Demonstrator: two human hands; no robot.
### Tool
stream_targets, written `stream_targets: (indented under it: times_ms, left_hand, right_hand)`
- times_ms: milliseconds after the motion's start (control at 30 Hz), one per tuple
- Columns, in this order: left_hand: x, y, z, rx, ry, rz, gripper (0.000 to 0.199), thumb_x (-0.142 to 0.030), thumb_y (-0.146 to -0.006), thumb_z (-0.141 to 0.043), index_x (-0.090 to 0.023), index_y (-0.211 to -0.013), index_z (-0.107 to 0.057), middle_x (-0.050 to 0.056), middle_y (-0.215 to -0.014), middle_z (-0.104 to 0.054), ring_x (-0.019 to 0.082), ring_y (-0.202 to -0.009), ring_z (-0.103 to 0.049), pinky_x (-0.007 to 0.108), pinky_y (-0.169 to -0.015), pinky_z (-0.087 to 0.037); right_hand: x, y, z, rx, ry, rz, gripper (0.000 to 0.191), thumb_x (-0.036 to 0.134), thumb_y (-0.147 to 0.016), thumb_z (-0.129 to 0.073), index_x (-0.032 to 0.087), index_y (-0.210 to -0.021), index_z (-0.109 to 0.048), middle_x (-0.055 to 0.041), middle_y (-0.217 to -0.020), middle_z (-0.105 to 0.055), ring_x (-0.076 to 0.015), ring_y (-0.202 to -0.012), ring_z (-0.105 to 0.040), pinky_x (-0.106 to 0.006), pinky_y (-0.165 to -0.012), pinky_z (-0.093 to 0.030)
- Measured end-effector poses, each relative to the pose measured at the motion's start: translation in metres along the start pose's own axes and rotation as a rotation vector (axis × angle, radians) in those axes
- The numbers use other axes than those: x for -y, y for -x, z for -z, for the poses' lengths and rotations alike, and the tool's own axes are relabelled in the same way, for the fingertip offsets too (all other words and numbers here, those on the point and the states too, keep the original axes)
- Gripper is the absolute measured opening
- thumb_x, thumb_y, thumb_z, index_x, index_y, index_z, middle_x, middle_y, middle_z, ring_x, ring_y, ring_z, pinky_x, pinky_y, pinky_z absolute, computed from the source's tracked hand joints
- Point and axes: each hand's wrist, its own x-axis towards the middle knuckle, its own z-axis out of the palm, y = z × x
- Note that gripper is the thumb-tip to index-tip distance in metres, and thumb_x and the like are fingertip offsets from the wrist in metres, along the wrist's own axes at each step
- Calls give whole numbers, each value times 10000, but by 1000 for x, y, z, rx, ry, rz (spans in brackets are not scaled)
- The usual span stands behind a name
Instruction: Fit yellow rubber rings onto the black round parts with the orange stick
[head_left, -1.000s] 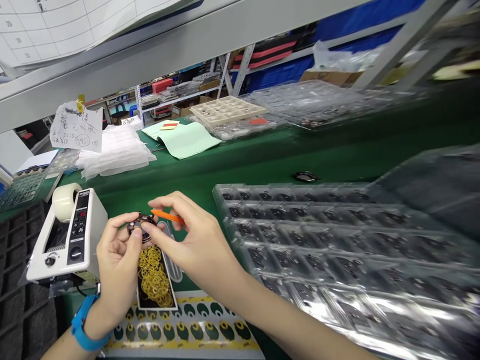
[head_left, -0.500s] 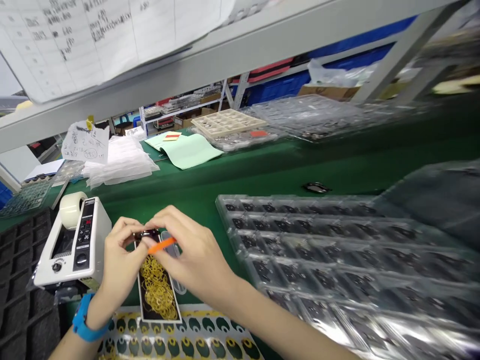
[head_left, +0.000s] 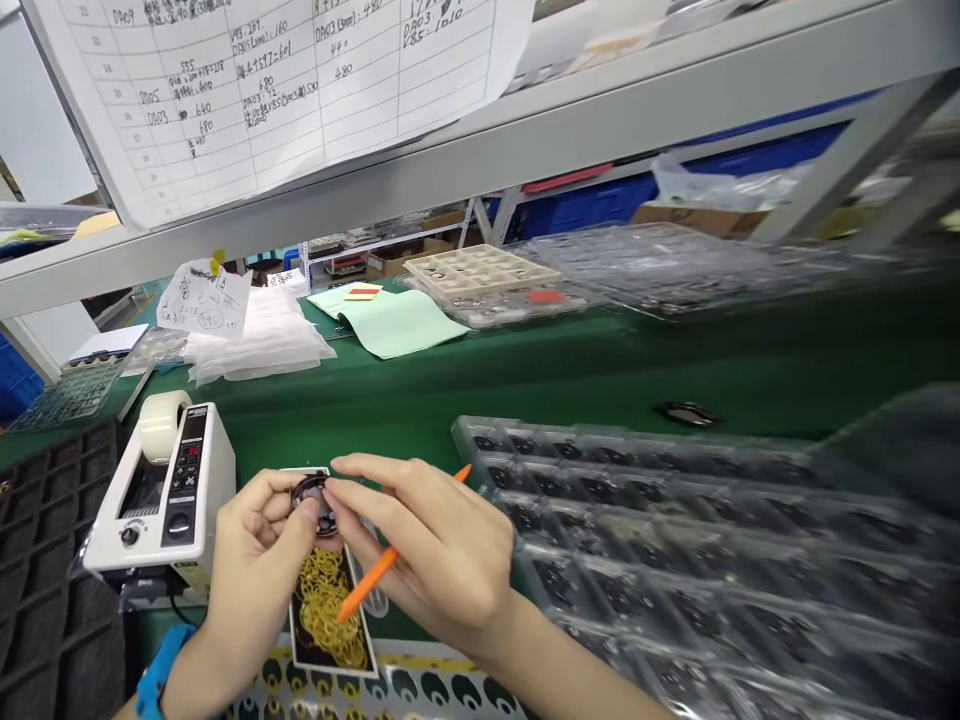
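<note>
A small dark round part [head_left: 313, 500] is pinched between the thumb and fingers of my left hand [head_left: 259, 560]. My right hand [head_left: 431, 545] touches the part's right edge with its fingertips and also holds an orange stick [head_left: 371, 583], which slants down to the left across the palm side. Right below both hands lies a white-edged tray [head_left: 370, 655] with a heap of yellow rings [head_left: 330, 610]. Under that tray is a sheet [head_left: 450, 690] with rows of dark and yellow shapes. A blue band [head_left: 160, 672] circles my left wrist.
A white tape dispenser [head_left: 165, 500] stands left, beside a black compartment tray [head_left: 60, 540]. Clear plastic trays [head_left: 622, 530] with dark parts fill the right. One dark part [head_left: 688, 413] lies behind them. A grey shelf beam [head_left: 450, 165] crosses above, with a written sheet [head_left: 300, 90].
The view has shifted, so the surroundings sit lower and further right. The dark part now faces the camera more fully. The orange stick has swung to a steeper slant in my right hand.
</note>
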Motion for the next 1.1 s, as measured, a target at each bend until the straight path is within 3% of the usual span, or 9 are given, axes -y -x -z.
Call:
stream_targets:
  times_ms: [200,467,700,1000,1100]
  left_hand:
    - [7,4,-2,-64,-139,-102,276,-261,-821,-693,-165,-1080,-683,-10,-618,-671,127,-576,-655,197,-586,-585]
    - [6,6,-4,-137,-314,-220,240,-175,-800,-630,-131,-1009,-740,58,-765,-754,106,-546,-641,137,-525,-525]
    - [5,8,-7,-188,-462,-348,253,-151,-802,-592,-117,-994,-753,-19,-490,-585,90,-462,-551,142,-507,-495]
    - [22,12,-7,-260,-422,-353,268,-175,-843,-597,-249,-1049,-753,-51,-490,-517,70,-471,-484,135,-560,-485]
    - [19,11,-8,-250,-400,-330,254,-175,-816,-614,-212,-1020,-762,-46,-486,-514,65,-440,-447,135,-499,-455]
  right_hand:
    - [-4,1,-2,16,-47,58,135,53,-849,-562,164,-917,-596,-79,-793,-739,-166,-625,-656,-281,-538,-467]
    - [-12,3,-2,43,-53,166,86,102,-890,-528,138,-922,-598,-96,-802,-745,-169,-610,-612,-296,-532,-456]
    - [-7,4,-5,-27,-30,156,83,86,-902,-522,126,-914,-594,-96,-779,-739,-159,-583,-596,-287,-510,-425]
    - [-2,6,-6,-52,-21,108,61,86,-894,-544,128,-909,-587,-103,-767,-733,-165,-587,-612,-289,-502,-440]
    - [-2,7,-8,-61,-38,84,59,79,-885,-562,129,-903,-586,-101,-766,-730,-164,-593,-609,-288,-511,-452]
